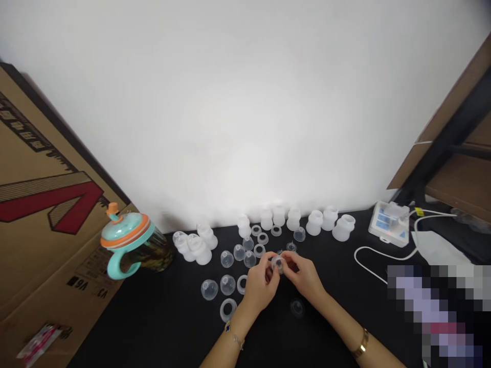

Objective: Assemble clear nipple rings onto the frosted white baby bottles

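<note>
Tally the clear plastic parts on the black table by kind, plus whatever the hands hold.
Frosted bottle-shaped pieces: 11
Small clear domes: about 9
Flat clear rings: about 6
Piece held between left hand and right hand: 1
Total: about 27; small pieces near the hands are hard to separate.

Bright light washes the white wall (245,102) to near glare, while the dark tabletop (161,327) stays dim. Edges bow outward (wide-lens distortion), the whole picture is soft, and a pixelated patch (437,312) masks the lower right corner.
</note>
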The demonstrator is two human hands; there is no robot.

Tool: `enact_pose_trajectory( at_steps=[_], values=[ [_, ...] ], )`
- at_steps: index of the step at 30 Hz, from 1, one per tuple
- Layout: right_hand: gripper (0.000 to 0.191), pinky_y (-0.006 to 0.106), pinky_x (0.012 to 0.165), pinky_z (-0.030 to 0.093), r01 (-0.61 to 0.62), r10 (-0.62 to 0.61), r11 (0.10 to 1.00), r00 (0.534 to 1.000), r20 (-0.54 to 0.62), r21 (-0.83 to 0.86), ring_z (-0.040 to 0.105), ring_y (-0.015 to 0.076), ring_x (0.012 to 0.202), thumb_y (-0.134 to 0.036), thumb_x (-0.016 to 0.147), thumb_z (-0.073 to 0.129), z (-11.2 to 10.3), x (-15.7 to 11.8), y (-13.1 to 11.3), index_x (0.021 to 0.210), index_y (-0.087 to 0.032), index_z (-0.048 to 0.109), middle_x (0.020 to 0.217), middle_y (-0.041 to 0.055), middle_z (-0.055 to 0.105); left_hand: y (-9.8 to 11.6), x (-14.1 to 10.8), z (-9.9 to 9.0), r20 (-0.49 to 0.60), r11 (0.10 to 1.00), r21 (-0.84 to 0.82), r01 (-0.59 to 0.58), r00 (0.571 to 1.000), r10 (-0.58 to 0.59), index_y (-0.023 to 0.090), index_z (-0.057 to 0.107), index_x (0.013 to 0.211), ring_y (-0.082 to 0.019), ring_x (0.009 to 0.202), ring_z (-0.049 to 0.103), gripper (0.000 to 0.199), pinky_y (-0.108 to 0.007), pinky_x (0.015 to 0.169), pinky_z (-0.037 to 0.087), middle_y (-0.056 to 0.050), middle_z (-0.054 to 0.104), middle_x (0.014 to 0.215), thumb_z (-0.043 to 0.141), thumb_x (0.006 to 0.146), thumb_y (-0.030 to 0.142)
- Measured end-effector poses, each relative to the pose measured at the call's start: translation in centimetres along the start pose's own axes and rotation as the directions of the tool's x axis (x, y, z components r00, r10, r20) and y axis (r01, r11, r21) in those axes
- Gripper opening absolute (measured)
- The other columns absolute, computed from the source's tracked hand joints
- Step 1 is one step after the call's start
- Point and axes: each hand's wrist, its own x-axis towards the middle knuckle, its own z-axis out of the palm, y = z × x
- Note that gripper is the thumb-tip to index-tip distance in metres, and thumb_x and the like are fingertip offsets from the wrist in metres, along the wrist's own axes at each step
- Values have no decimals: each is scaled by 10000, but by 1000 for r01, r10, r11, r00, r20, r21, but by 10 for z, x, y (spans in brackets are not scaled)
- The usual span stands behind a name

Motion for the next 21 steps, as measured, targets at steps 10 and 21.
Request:
enact_pose_trajectory(
  at_steps=[10, 21],
  values=[
    [224, 235, 553, 474, -7, 7, 1000, 999, -52, -12, 633, 155, 610, -387, 946, 512, -1, -1, -2, 963, -214, 654, 801, 23, 718, 2, 2, -3, -110, 995, -87, 50, 992, -60, 217, 516, 1230, -128, 559, 580, 365, -226, 512, 429, -31, 712, 873, 530, 928, 420],
    [265, 258, 584, 470, -22, 22, 997, 1000, 3, -68, 635, 166, 628, -271, 913, 463, 1, -1, 3, 1088, -212, 653, 817, 21, 725, -1, 2, 1, -130, 996, 77, 43, 991, -33, 229, 601, 1136, -127, 592, 616, 259, -238, 570, 470, -13, 719, 889, 558, 916, 358]
  ],
)
